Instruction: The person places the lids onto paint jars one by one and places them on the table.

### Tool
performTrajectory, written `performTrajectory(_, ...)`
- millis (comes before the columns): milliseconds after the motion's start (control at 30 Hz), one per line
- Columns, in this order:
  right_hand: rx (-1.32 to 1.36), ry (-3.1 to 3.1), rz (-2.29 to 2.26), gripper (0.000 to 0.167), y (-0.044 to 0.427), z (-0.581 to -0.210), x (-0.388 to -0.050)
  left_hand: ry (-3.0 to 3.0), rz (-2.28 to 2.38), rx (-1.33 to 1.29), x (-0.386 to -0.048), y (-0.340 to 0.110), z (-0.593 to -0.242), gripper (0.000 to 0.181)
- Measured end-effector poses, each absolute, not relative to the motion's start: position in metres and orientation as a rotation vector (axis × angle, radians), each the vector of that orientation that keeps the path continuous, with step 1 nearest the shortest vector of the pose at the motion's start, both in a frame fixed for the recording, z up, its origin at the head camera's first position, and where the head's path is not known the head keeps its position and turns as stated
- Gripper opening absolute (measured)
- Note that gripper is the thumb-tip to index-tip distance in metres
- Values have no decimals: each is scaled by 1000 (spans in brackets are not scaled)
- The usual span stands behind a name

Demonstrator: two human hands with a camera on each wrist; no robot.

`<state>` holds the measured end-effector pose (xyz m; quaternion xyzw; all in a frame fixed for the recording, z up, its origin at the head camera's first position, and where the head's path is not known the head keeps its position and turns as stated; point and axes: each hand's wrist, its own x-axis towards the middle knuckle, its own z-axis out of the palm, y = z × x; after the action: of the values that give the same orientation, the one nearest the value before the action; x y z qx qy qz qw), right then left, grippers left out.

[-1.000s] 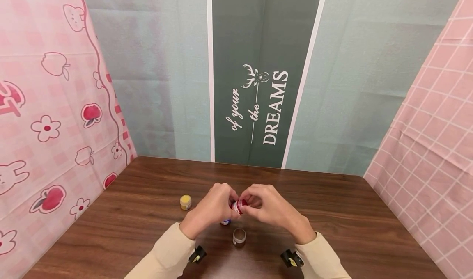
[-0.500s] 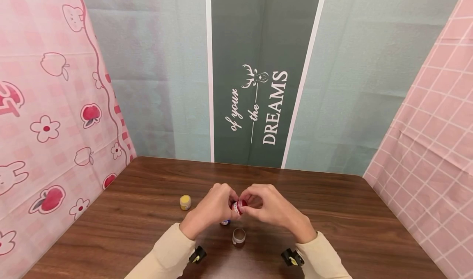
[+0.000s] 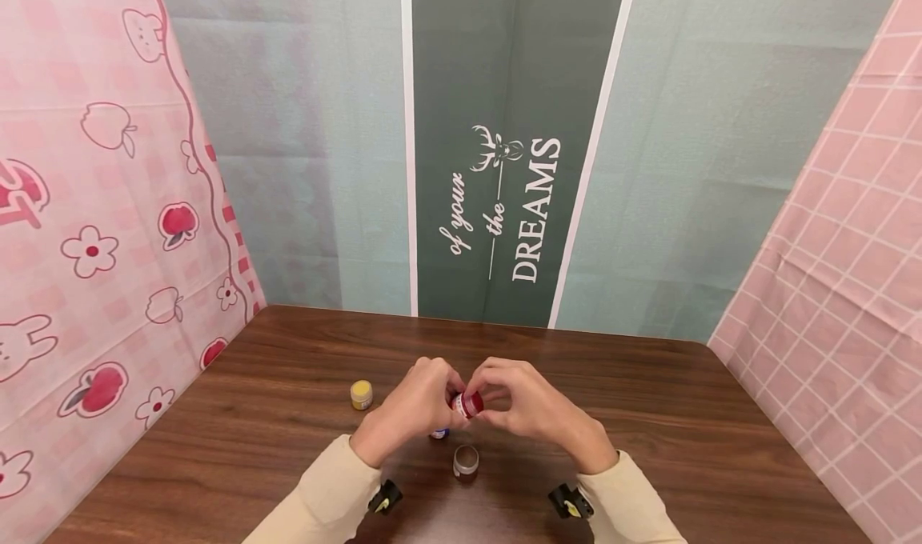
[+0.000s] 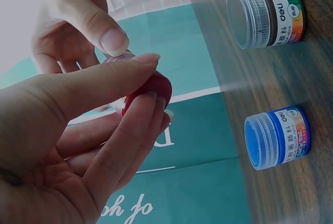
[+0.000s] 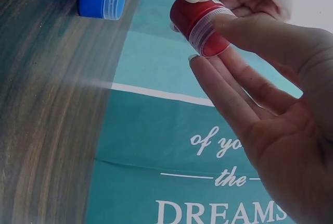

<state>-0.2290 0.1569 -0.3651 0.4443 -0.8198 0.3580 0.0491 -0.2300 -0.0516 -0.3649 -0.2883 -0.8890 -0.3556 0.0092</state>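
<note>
A small red paint jar (image 3: 468,405) with a clear ribbed lid (image 5: 204,30) is held tilted above the table. My left hand (image 3: 414,400) grips the jar's red body between thumb and fingers. Around the lid end is my right hand (image 3: 536,406), its thumb against the lid and its fingers extended, spread a little off the lid. In the left wrist view, the left fingers (image 4: 138,114) cover much of the jar. Below the hands stand a blue paint jar (image 4: 278,136), mostly hidden in the head view, and a dark brown paint jar (image 3: 466,462).
A yellow paint jar (image 3: 362,394) stands on the wooden table (image 3: 634,416), left of my left hand. Behind the table hangs a green cloth with white lettering (image 3: 536,208). Pink cloths (image 3: 850,232) hang on both sides.
My right thumb and fingers have loosened and spread from the lid, showing more of the red jar. My left hand keeps its grip, and the other jars have not moved.
</note>
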Motion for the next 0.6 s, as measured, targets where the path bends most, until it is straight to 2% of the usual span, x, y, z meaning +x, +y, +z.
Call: performTrajectory(600, 1256, -2590, 1200, 16, 156, -367, -226, -2788, -1087, -898, -229, -51, -364, 14)
